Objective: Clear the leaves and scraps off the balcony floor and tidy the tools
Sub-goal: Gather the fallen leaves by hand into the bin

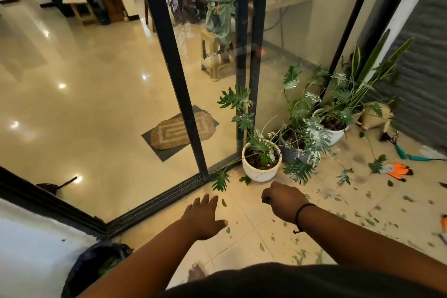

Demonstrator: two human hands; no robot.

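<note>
1. We reached both bare arms out over the tiled balcony floor point(242, 249), close to the sliding door track point(169, 191).
2. Our left hand point(205, 218) hovered palm down with its fingers straight and slightly spread, holding nothing; a small leaf point(224, 202) lay on the tile just beyond its fingertips.
3. Our right hand point(283, 201) was curled into a loose fist, and a bit of green showed at its fingers, so it seemed to be gripping a few leaf scraps point(266, 199); how many we could not tell.
4. More cut leaves point(362, 215) were scattered over the tiles to our right, thickest near the right edge.
5. A white plant pot point(261, 164) stood just ahead of the right hand, with a grey pot point(294, 155) and another white pot point(335, 132) behind it along the glass.
6. An orange glove point(398, 171) lay on the floor well to the right, and beyond it teal-handled garden tools point(408, 155).
7. A black rubbish bag point(96, 268) with green inside sat under our left forearm.
</note>
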